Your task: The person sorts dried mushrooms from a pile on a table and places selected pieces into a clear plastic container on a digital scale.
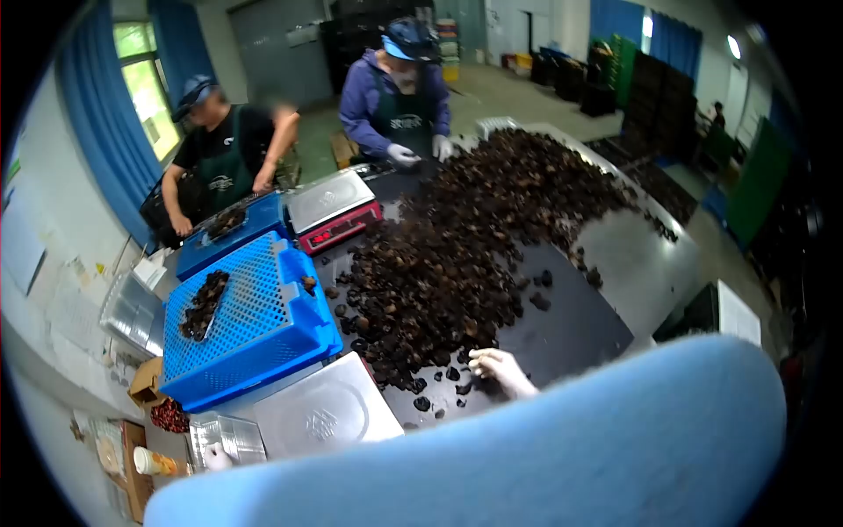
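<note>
My right hand (499, 369), in a pale glove, is at the near edge of a large heap of dark brown-black dried pieces (430, 290), mushroom-like in look. Its fingers are drawn together at the loose pieces; whatever is between them is too small to make out. At the lower left, my left hand (217, 456), also gloved, grips the near side of a clear plastic tray (243, 430). Part of that hand is hidden behind a blurred light-blue shape (527, 448) across the foreground. Between the hands lies a scale with a flat metal plate (307, 408).
A blue perforated crate (237, 351) carries a filled tray of dark pieces (205, 306). Behind it are a red scale (338, 211) and another blue crate (189, 256). Two co-workers in aprons (408, 114) stand across the table. A cup (158, 462) and stacked clear trays (132, 307) are left.
</note>
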`<state>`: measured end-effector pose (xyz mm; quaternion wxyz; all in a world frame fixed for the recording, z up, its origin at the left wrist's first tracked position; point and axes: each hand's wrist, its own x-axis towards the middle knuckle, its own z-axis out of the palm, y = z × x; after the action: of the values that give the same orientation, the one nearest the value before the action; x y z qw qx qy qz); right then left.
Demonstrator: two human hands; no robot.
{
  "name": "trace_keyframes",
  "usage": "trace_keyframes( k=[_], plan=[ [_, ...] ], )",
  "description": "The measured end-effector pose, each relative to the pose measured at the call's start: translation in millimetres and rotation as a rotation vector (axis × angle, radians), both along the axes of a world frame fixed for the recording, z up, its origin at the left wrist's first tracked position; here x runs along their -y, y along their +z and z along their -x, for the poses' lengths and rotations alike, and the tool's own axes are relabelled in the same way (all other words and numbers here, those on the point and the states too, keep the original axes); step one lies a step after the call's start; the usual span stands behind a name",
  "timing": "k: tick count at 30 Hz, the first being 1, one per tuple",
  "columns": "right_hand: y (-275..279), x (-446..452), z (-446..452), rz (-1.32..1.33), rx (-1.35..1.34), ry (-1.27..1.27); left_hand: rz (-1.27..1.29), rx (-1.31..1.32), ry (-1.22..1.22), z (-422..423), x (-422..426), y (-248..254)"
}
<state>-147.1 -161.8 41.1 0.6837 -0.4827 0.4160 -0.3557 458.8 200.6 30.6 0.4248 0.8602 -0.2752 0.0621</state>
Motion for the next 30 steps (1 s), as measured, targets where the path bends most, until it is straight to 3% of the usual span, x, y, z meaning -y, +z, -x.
trace_keyframes(
  k=[3, 6, 11, 13, 15, 19, 23, 27, 30],
  plan=[
    [-8, -7, 45, 0.112, -0.038, -0.151, -0.064, 0.242, -0.009, 57, 28, 44],
    [-21, -16, 84, 0.232, -0.153, -0.299, -0.136, 0.395, -0.208, 135, 61, 82],
    [-50, -35, 113, 0.294, -0.270, -0.403, -0.308, 0.372, -0.617, 239, 95, 94],
    [-45, -46, 112, 0.472, -0.572, -0.419, -0.312, 0.374, -0.669, 259, 105, 90],
    [-52, -52, 113, 0.712, -0.807, -0.389, -0.244, 0.394, -0.636, 271, 112, 78],
    [-60, -54, 97, 0.750, -0.838, -0.379, -0.025, 0.289, -0.648, 305, 126, 63],
    [-75, -40, 86, 0.683, -0.997, -0.028, -0.104, 0.203, -0.970, 386, 185, 68],
    [-75, -41, 92, 0.667, -0.765, -0.127, -0.117, 0.122, -1.159, 432, 243, 19],
    [-61, -60, 107, 0.412, -0.532, -0.104, -0.206, 0.134, -1.155, 447, 275, -22]
  ],
)
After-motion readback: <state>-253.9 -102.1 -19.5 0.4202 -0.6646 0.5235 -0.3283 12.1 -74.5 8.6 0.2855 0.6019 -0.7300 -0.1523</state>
